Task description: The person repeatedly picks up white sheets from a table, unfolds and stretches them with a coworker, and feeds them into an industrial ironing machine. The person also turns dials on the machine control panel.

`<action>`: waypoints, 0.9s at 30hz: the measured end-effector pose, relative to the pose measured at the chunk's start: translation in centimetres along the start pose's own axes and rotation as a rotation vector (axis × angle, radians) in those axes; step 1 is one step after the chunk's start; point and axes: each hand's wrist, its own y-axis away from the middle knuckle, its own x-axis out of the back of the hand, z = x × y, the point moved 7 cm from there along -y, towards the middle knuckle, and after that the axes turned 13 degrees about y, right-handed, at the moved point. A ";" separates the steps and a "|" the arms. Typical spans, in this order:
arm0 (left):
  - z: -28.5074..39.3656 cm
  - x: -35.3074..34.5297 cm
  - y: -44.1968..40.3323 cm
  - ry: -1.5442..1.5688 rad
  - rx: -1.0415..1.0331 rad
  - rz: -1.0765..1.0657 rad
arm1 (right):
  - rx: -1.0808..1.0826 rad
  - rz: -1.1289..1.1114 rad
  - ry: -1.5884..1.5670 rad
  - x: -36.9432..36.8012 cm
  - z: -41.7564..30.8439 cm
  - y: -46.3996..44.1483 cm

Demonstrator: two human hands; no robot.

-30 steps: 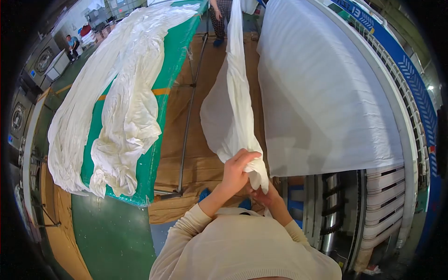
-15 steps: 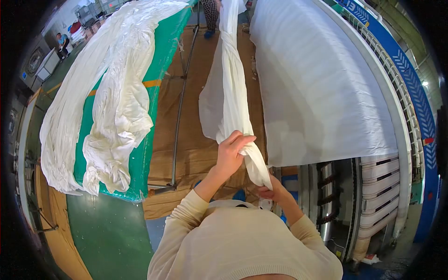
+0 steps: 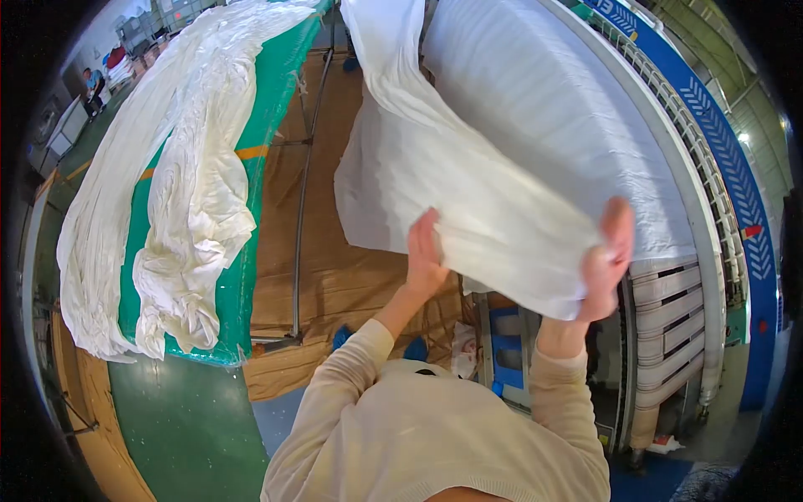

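A long white sheet (image 3: 502, 201) stretches from the top of the view down to my two hands, spread out between them. My left hand (image 3: 425, 258) is closed on its near left edge, fingers pointing up. My right hand (image 3: 604, 272), smeared by motion, grips the sheet's right end beside the ironing machine. Behind the held part, another length of white cloth (image 3: 552, 109) lies smooth over the machine's feed side. The sheet's lower left part hangs above the brown floor covering (image 3: 284, 243).
To the left, bunched white sheets (image 3: 196, 226) lie on a green-covered table (image 3: 238, 276). A metal rail frame (image 3: 303, 226) runs along its side. Feed belts (image 3: 669, 318) and a blue machine side (image 3: 736, 159) stand at the right. A person (image 3: 94, 88) is far back left.
The sheet has gone from a gathered, twisted strip to a spread-out panel. My right hand has swung up and right with its end; my left hand stays near the middle.
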 end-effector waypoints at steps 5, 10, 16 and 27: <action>-4.4 3.6 -0.1 -0.356 0.153 0.387 | 0.445 -0.153 0.014 1.0 -8.0 -5.9; -10.3 3.1 1.0 -0.061 0.360 -0.089 | 0.780 0.438 0.776 4.4 -13.2 -7.7; 8.6 19.8 -4.7 -0.180 0.114 0.325 | 0.111 0.313 -0.173 17.5 -6.1 -15.7; 14.6 29.4 0.0 -0.814 -0.029 0.566 | -0.555 0.384 -0.109 17.5 9.0 -0.6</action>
